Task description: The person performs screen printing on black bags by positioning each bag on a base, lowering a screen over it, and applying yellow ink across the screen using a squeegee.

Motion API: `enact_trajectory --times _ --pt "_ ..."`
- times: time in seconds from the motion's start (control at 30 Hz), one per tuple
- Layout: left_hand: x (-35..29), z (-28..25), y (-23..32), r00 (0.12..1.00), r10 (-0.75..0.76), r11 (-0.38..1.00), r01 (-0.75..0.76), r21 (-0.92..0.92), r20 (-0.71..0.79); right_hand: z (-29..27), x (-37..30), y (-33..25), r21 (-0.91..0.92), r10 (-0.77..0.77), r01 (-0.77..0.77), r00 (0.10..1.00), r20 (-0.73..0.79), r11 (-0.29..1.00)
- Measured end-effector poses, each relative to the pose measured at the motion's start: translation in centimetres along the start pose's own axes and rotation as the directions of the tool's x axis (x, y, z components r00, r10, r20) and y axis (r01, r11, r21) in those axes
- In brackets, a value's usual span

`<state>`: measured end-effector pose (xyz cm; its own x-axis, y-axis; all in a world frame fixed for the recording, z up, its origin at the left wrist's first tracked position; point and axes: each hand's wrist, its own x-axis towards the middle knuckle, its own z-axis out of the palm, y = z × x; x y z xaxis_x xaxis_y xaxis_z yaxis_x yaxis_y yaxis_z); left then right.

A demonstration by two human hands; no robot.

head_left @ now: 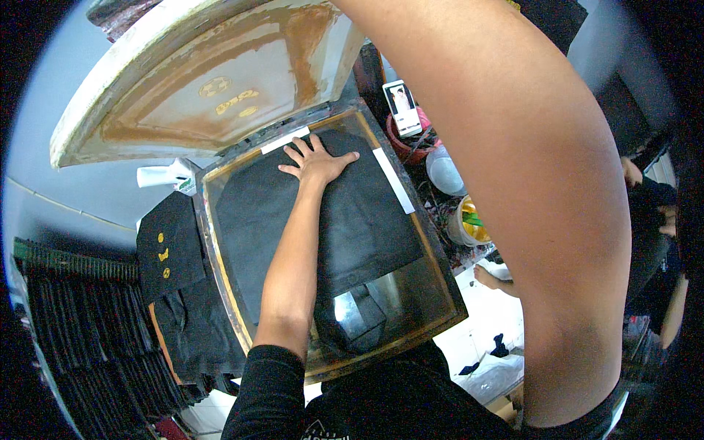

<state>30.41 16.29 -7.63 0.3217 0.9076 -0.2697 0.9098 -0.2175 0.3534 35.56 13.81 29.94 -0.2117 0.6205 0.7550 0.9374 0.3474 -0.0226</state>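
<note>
My left hand [315,163] lies flat with fingers spread on a piece of black fabric [367,227]. The fabric is spread over a glossy printing board with a wooden border [434,275], its near part bare. White strips mark the board's far edge [284,139] and right side [394,181], close to the fabric. Beyond the hand, a screen-printing frame [88,110] stands tilted up, its mesh [271,88] stained brown and bearing small yellowish motifs. My right arm [543,161] reaches up past the top edge, so the right hand and anything it holds are out of sight.
Left of the board lies black fabric with yellow prints [172,235], near a white bottle [167,176]. Many black pieces hang at the far left [81,330]. On the right are a phone [403,108], a white tub [445,172] and a yellow-filled container [469,222]. Another person [656,220] shows at far right.
</note>
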Motion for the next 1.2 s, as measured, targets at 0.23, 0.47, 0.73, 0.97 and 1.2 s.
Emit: enact_trajectory --times 0.23,0.47,0.73,0.97,1.2 --pt "-0.8 -1.3 -0.4 0.957 0.102 0.983 -0.139 -0.121 -0.272 -1.2 -1.8 -1.4 0.051 0.066 -0.067 0.998 0.025 0.996" --pt "-20.3 -10.0 -10.5 0.752 0.218 0.046 -0.645 -0.763 -0.622 -3.8 -11.6 -7.6 -0.012 0.111 -0.122 0.855 0.507 0.993" --pt "-35.7 1.6 -18.0 0.998 -0.066 0.092 0.001 -0.996 -0.005 2.8 -34.0 -13.8 0.291 0.055 -0.230 0.862 0.505 0.929" --pt "-35.2 3.7 -19.6 0.988 -0.034 0.190 0.154 -0.970 0.151 5.9 -32.3 -12.2 0.269 0.030 -0.287 0.734 0.679 0.919" --pt "-35.4 3.4 -19.2 0.986 -0.083 0.141 0.158 -0.977 0.147 1.6 -33.8 -12.4 0.252 -0.128 -0.123 0.609 0.783 0.960"
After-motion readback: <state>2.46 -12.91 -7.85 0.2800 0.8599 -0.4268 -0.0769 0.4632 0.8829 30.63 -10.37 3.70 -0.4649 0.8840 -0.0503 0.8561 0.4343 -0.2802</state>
